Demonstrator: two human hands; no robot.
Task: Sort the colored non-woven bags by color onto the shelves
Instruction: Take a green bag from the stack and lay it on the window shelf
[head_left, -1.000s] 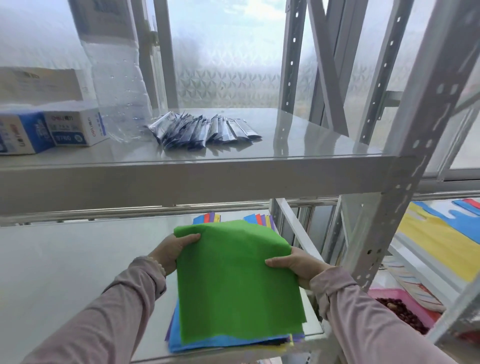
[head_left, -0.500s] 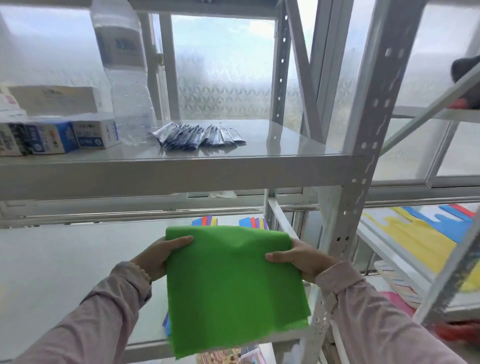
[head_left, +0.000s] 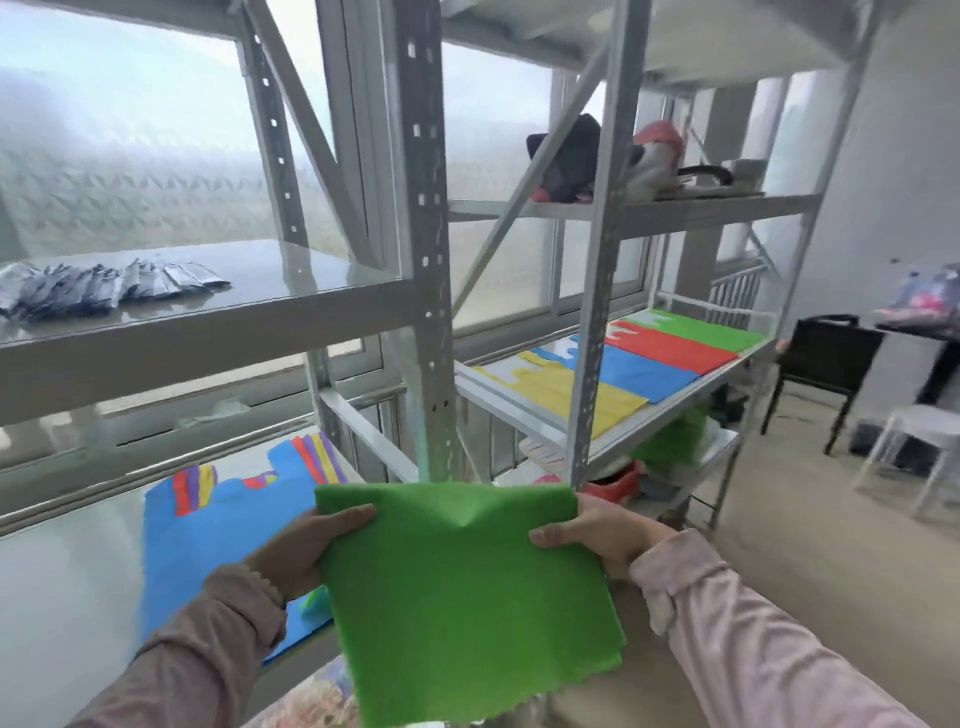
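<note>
Right of the post (head_left: 423, 249), sorted row ends in green (head_left: 711, 332). Left hand (head_left: 304, 551) and right hand (head_left: 605, 538) pinch the bag (head_left: 462, 597) by its top corners, probably keeping it flat for that pile.

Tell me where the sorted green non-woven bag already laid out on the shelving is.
In the head view, the flat green non-woven bag lies at the far right end of the right-hand metal shelf, just beyond the red bag.

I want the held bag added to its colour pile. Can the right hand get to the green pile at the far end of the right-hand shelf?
Probably not from here: the right hand grips the green non-woven bag, and the green pile lies far off behind grey uprights.
</note>
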